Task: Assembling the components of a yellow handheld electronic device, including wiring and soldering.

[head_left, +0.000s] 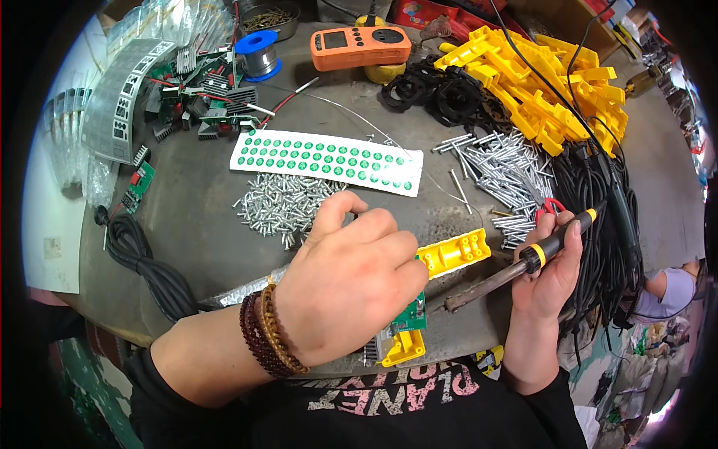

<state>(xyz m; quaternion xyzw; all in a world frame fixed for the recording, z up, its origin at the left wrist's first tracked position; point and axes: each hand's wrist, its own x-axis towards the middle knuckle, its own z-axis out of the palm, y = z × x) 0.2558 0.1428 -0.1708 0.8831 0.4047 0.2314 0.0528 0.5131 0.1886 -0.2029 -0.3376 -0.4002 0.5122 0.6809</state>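
Observation:
My left hand (pixel 355 280) is palm down with its fingers curled in, above a green circuit board (pixel 410 314). What its fingertips grip is hidden beneath it. Yellow plastic housing (pixel 452 254) shows past its knuckles, and another yellow plastic part (pixel 404 348) below the board. In my right hand (pixel 550 277) is a soldering iron (pixel 486 284) with a black handle and yellow bands. Its dark barrel slants down left toward the board. Thin solder wire runs from a blue spool (pixel 258 56) across the table to near the yellow housing.
Short screws (pixel 284 206) lie beyond my left hand, beside a sheet of green round stickers (pixel 329 161). Long screws (pixel 497 168), yellow housings (pixel 538 82) and black cables (pixel 591 224) crowd the right. An orange meter (pixel 360 48) stands behind; circuit boards (pixel 209 97) pile up at left.

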